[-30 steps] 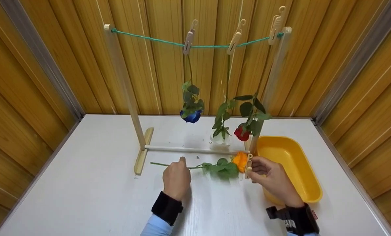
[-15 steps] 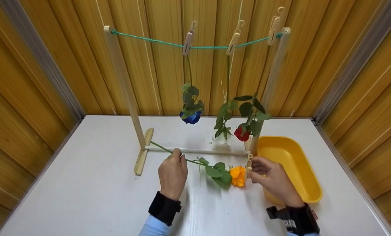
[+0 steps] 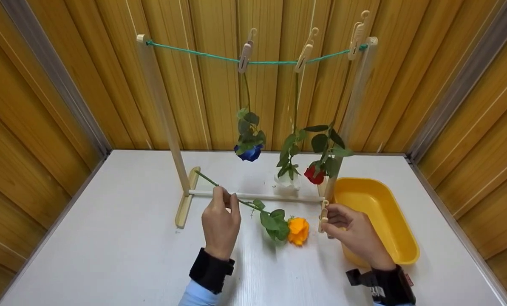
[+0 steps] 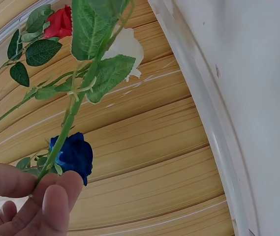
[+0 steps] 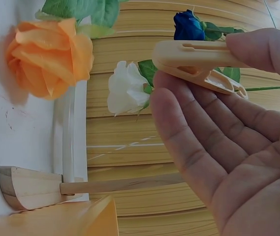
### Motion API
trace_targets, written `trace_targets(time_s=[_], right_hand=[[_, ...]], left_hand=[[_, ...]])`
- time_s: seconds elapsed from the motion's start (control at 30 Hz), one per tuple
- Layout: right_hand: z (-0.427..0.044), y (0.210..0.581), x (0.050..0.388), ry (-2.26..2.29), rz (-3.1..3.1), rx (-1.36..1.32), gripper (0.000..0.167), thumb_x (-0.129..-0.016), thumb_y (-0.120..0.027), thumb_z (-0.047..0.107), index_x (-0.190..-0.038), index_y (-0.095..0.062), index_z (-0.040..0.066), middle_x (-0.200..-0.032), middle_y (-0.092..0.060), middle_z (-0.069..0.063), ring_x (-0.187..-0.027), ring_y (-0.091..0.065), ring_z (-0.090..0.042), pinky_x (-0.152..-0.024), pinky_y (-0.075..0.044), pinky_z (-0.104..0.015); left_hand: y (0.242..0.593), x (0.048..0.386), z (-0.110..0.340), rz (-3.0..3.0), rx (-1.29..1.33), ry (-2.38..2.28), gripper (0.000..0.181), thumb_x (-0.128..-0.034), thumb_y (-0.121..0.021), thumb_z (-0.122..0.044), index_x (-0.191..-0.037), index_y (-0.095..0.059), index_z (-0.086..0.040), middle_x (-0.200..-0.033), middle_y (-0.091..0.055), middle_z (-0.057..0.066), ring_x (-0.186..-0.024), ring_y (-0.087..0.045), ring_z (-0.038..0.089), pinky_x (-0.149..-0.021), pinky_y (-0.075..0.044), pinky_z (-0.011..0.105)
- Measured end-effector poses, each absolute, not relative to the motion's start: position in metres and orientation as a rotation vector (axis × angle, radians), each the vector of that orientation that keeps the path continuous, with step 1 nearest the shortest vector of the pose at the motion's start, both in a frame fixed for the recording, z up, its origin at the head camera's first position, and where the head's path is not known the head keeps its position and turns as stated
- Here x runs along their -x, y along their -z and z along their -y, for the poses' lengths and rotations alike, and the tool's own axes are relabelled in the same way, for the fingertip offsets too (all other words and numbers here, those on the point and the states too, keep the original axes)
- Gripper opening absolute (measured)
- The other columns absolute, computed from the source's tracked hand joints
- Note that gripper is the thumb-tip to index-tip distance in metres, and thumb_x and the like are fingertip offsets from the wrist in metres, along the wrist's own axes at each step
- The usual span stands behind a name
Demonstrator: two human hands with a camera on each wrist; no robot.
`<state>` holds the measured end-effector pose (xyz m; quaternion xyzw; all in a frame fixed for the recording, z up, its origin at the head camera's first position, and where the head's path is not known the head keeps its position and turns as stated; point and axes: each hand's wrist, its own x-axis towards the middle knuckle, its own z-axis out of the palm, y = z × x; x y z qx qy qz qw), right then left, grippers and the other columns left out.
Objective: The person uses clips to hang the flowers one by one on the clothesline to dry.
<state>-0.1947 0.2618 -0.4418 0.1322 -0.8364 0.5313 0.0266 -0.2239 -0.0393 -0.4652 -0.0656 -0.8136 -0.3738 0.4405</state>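
My left hand (image 3: 221,223) pinches the green stem of an orange rose (image 3: 298,231) between thumb and fingers. The bloom points right and toward me, its leaves (image 3: 274,224) just behind it; the stem's cut end reaches up to the left. In the left wrist view the stem (image 4: 66,125) runs up from the fingertips. My right hand (image 3: 355,231) holds a cream clothespin (image 3: 323,216) between thumb and fingers, right of the bloom and apart from it. The right wrist view shows this clothespin (image 5: 196,56) up close, with the orange rose (image 5: 48,56) off to the left.
A wooden rack (image 3: 164,106) carries a green cord (image 3: 198,53). Clothespins on it hold a blue rose (image 3: 248,152), a white rose (image 3: 288,180) and a red rose (image 3: 314,174) upside down. A yellow basin (image 3: 389,221) stands at the right, behind my right hand.
My left hand has moved slightly left, bringing the orange rose away from the clothespin. The stem has tilted, its cut end now farther back. My right hand stays in place.
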Motion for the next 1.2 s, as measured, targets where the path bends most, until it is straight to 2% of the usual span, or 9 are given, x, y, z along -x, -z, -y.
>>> trace_targets(time_s=[0.3,0.67,0.93,1.2], right_hand=[[-0.260,0.442,0.195,-1.599,2.595,-0.390,0.034,-0.092,-0.077,0.006,-0.122,-0.065,-0.006,-0.097,-0.072,-0.013,-0.081,-0.070,-0.018,-0.069,-0.060,-0.026],[-0.261,0.443,0.196,-1.599,2.619,-0.372,0.034,-0.092,-0.077,0.007,-0.122,-0.065,-0.005,-0.098,-0.072,-0.013,-0.083,-0.070,-0.019,-0.070,-0.061,-0.027],[-0.261,0.440,0.195,-1.595,2.634,-0.348,0.034,-0.093,-0.076,0.008,-0.122,-0.064,-0.005,-0.098,-0.073,-0.013,-0.082,-0.069,-0.020,-0.071,-0.061,-0.026],[-0.261,0.441,0.194,-1.610,2.606,-0.391,0.033,-0.092,-0.076,0.006,-0.122,-0.065,-0.005,-0.098,-0.073,-0.014,-0.083,-0.070,-0.023,-0.070,-0.061,-0.027]], left_hand=[[0.455,0.220,0.043,1.894,0.164,1.112,0.021,-0.0915,-0.071,0.006,-0.092,-0.052,-0.002,-0.074,-0.067,0.007,-0.061,-0.068,0.016,-0.055,-0.057,0.027],[0.447,0.216,0.044,1.803,0.195,1.235,0.022,-0.0907,-0.071,0.010,-0.093,-0.050,0.002,-0.077,-0.070,0.010,-0.064,-0.073,0.018,-0.059,-0.057,0.019],[0.439,0.212,0.046,1.763,0.246,1.358,0.021,-0.0916,-0.070,0.009,-0.094,-0.050,0.003,-0.077,-0.071,0.012,-0.060,-0.071,0.017,-0.053,-0.056,0.022],[0.435,0.208,0.048,1.730,0.287,1.478,0.020,-0.0921,-0.069,0.011,-0.096,-0.049,0.005,-0.082,-0.072,0.016,-0.065,-0.073,0.027,-0.053,-0.059,0.029]])
